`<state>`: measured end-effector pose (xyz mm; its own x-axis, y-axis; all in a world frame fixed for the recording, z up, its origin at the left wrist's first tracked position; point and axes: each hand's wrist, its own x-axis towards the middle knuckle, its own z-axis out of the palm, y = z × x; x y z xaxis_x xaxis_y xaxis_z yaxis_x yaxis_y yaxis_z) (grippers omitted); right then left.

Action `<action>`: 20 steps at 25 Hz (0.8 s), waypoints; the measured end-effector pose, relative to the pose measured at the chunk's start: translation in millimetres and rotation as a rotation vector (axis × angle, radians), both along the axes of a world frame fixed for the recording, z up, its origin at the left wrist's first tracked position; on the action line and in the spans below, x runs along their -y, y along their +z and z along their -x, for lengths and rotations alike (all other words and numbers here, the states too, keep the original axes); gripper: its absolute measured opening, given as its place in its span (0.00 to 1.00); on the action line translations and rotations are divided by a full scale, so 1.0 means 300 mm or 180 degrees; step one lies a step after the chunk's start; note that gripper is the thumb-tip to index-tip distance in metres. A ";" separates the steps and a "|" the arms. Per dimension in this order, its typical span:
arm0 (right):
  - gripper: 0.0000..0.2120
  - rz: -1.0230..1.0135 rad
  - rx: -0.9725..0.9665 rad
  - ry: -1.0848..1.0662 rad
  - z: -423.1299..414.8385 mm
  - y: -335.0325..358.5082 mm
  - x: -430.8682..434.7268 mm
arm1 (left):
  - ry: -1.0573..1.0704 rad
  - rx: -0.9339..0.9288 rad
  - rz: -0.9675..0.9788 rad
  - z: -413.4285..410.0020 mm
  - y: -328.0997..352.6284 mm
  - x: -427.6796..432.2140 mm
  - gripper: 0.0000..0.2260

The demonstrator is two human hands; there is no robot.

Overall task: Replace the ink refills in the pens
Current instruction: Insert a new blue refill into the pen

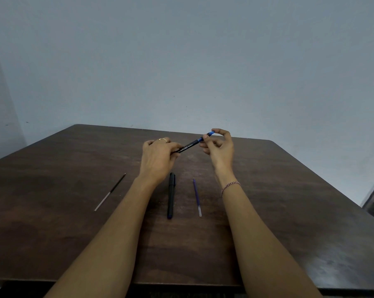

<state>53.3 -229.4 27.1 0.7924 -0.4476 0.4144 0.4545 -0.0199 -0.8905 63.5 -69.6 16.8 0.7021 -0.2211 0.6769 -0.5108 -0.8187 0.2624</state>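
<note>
Pen (191, 145) axis runs lower left to upper right, mid-frame. My left hand (158, 157) grips barrel; right hand (220, 149) fingers (222, 133) pinch blue end, upper right. Twist there, I'd guess.

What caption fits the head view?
Left hand and right hand hold a pen above a table bearing a second pen, blue refill and dark refill.

On the dark wooden bench (289, 190) lie a thin black-and-clear refill (110, 192) at left, and a black plastic pen (171, 195) near a slim blue refill (197, 196) at centre. Above mid-bench, the left hand (158, 155) and right hand (219, 147) hold a black-and-blue pen (192, 144). Bare wood flanks both sides.
</note>
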 end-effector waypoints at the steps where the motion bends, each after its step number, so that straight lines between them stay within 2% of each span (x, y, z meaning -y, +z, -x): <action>1: 0.11 -0.0011 -0.0036 0.0023 -0.002 0.000 0.000 | -0.0010 0.0031 0.0027 0.001 0.001 0.002 0.12; 7: 0.13 -0.0169 -0.0117 0.0287 0.000 0.001 -0.004 | -0.0098 0.0019 0.0115 0.008 0.004 0.005 0.12; 10: 0.14 -0.0862 -0.0013 0.0755 0.004 0.012 0.003 | -0.0190 -0.0063 0.0224 0.009 0.006 0.008 0.11; 13: 0.17 -0.1405 0.0129 0.1124 0.011 0.022 0.013 | -0.0387 -0.0291 0.0257 0.009 0.010 0.023 0.10; 20: 0.14 -0.1677 0.0237 0.1325 0.023 0.024 0.024 | -0.0976 -0.1056 0.1007 0.012 0.016 0.050 0.10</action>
